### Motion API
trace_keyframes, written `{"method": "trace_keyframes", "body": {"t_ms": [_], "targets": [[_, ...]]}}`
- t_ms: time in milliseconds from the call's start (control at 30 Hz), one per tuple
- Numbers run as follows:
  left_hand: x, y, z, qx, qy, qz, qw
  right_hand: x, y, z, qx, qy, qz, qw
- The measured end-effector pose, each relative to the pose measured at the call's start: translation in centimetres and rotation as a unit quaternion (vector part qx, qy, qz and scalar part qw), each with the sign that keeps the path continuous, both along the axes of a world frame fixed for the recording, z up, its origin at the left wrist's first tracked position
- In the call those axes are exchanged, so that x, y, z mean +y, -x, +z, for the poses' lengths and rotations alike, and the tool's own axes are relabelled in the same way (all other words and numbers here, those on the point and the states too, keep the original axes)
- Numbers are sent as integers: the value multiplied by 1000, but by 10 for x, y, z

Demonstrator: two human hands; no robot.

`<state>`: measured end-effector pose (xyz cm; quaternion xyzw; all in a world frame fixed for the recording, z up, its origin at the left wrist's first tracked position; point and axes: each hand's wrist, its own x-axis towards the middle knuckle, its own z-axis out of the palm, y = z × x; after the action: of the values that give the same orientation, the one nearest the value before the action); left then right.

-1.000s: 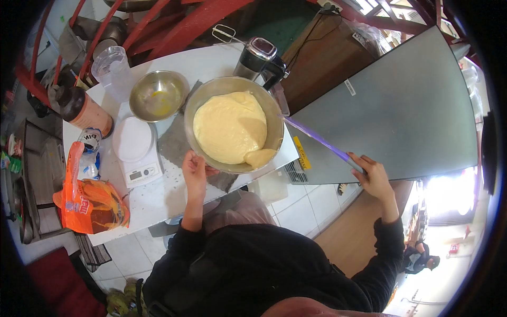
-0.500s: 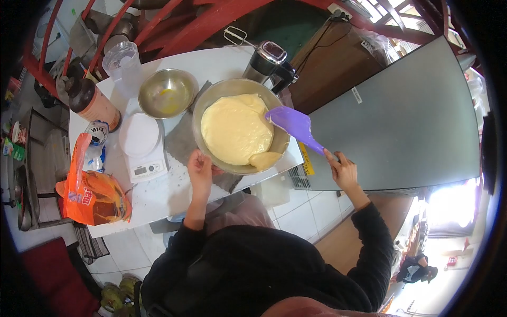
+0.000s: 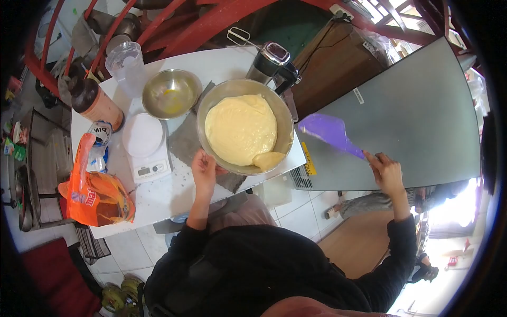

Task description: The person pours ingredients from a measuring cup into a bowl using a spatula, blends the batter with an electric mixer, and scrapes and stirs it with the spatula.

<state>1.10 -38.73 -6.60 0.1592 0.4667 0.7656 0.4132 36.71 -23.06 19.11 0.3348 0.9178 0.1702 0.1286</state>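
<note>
A large metal mixing bowl point(image 3: 288, 127) holds pale yellow batter point(image 3: 240, 128), with a lighter lump of batter point(image 3: 268, 160) at its near right side. My left hand point(image 3: 204, 165) grips the bowl's near left rim, fingers curled over the edge. Out to the right, clear of the bowl, my right hand point(image 3: 385, 171) is closed around the handle of a purple spatula point(image 3: 328, 131). Its broad blade points left toward the bowl and bears a little batter at the tip. Beneath the bowl lies a grey cloth point(image 3: 185, 138).
A hand mixer point(image 3: 270, 62) stands behind the bowl. Leftward are a smaller metal bowl point(image 3: 171, 94), a white kitchen scale point(image 3: 150, 168), a clear jug point(image 3: 125, 64), a brown bottle point(image 3: 96, 104) and an orange bag point(image 3: 100, 199). A grey fridge-like surface point(image 3: 401, 121) is at right; a person's leg point(image 3: 364, 205) shows beyond.
My right hand has moved right with the spatula, whose blade has left the bowl's rim. The left hand stays on the bowl. Another person's leg has come into view at right.
</note>
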Motion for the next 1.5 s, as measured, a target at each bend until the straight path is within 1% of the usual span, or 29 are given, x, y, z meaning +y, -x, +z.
{"method": "trace_keyframes", "body": {"t_ms": [100, 200, 300, 400, 500, 600, 700, 900, 1000, 1067, 1100, 1200, 1267, 1400, 1500], "targets": [[1, 0, -3, 1, -2, -10, 1000, 9, 20, 4, 117, 118, -66, 984], [1, -1, -8, -6, -7, -8, 1000, 23, 46, 1, 124, 152, 9, 981], [0, -1, -4, 1, -12, -2, 1000, 41, 70, 1, 105, 224, -8, 969], [0, -2, -3, -4, -18, -1, 1000, 45, 105, 21, 55, 243, -105, 963], [-1, -3, -4, -10, -28, 2, 1000, 63, 105, 11, 67, 203, -42, 976], [0, -2, -3, -7, -31, 7, 999, 84, 88, -6, 64, 194, -4, 979], [-1, 0, -3, 5, -29, 7, 1000, 82, 79, -15, 95, 236, -52, 966], [1, -1, -3, 3, -26, 10, 1000, 72, 39, -35, 99, 318, -154, 930], [2, -2, 3, 0, -16, 11, 1000, 65, 23, -40, 148, 301, -68, 939], [1, -4, 2, -6, -16, 15, 1000, 63, 23, -48, 205, 313, -140, 917], [3, -4, -1, 10, -17, 15, 1000, 63, 25, -50, 231, 318, -174, 903], [5, -3, -8, 46, -10, 16, 999, 70, 36, -55, 203, 298, -168, 918], [3, -1, -4, 53, 8, 12, 999, 71, 41, -54, 173, 256, -148, 939], [0, -2, -2, 25, -5, 1, 1000, 46, 72, -16, 92, 207, -158, 961], [-1, -4, -5, 15, -13, 4, 1000, 34, 80, -2, 72, 215, -137, 964]]}}
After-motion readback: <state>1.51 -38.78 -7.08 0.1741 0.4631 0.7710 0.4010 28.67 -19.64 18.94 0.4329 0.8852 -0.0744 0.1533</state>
